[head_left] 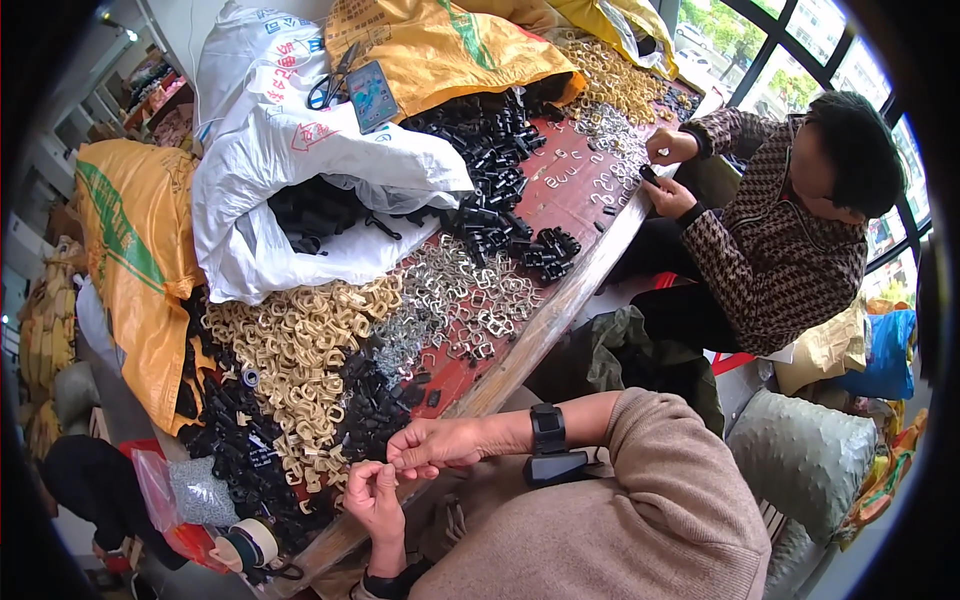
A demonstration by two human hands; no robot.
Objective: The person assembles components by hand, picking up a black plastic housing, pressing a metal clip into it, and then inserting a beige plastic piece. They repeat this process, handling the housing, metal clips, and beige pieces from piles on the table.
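Observation:
Over the table's near edge, my left hand [375, 503] and my right hand [436, 446] meet, fingertips pinched close together. Both are closed; whatever lies between the fingers is too small or hidden to make out. A dark band with a device sits on my right wrist. Just beyond my hands lie small black plastic parts [372, 405] and a big heap of cream-coloured loop-shaped pieces [295, 345]. Small silver metal clips [470, 305] are scattered farther along the red tabletop [560, 185].
A white woven sack [350, 155] spills black parts [325, 215]; scissors [335, 82] and a phone [372, 97] rest on it. Orange sacks [140, 230] stand around. Tape rolls [252, 543] lie at the near-left corner. A co-worker [770, 220] handles small parts at the far right.

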